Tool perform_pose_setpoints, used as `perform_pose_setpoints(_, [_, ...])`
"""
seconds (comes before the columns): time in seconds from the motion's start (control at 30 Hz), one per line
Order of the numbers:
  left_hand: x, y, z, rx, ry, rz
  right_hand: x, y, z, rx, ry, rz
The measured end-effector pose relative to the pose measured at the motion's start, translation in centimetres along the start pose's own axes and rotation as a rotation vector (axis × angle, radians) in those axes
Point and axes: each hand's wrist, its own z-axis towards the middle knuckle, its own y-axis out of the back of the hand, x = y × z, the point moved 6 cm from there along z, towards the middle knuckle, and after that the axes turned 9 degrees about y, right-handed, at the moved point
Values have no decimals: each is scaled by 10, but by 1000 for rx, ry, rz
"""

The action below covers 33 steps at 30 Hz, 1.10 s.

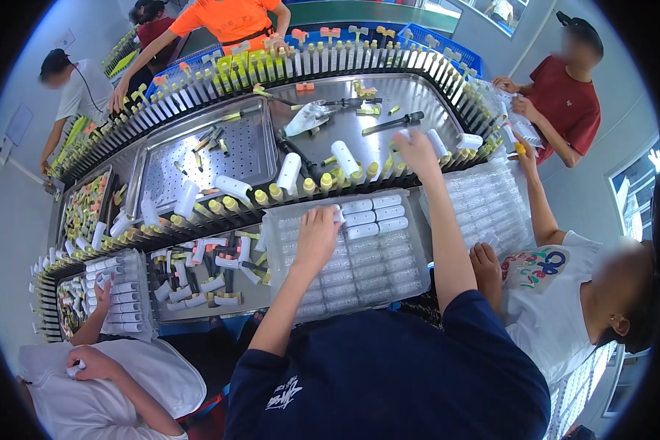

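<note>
My left hand [319, 235] is closed on a small white plastic shell [339, 213] at the upper left of a clear blister tray [348, 279]. Beside it, several white shells [375, 216] lie in the tray's upper right pockets; the lower pockets show only clear plastic. Further out, my right hand [418, 154] reaches over the rack of pegs [277, 192]. Its fingers curl round a white cover [402, 137] that is mostly hidden behind them. Just right of that hand, another white tubular cover [437, 143] leans on the rack.
Behind the rack is a metal work surface [411, 88] with black tools [394, 123] and a white glove [306, 117]. At left lie a perforated tray [198, 158] and a heap of white and coloured parts [209, 268]. Co-workers' arms [539, 198] work on both sides.
</note>
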Motion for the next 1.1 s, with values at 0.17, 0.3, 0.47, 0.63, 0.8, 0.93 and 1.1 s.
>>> perform_pose_setpoints(0.17, [6,37,7,-88,228,-441,49,-68,-20,27,229,-438])
perform_pose_setpoints(0.3, [15,56,6,-24,481,-907,100,-77,-49,-16,327,-380])
perform_pose_setpoints(0.47, [28,79,10,-145,525,-1043,139,-67,-115,-182,717,-219])
perform_pose_setpoints(0.63, [9,85,19,-201,469,-957,85,-102,-179,35,530,50])
perform_pose_setpoints(0.8, [-27,75,36,-131,377,-927,67,-171,-162,323,545,-182])
perform_pose_setpoints(0.93, [-45,65,49,-87,252,-848,78,-182,-147,617,380,-265])
perform_pose_setpoints(1.1, [-88,63,76,-40,187,-798,88,-155,-146,468,417,171])
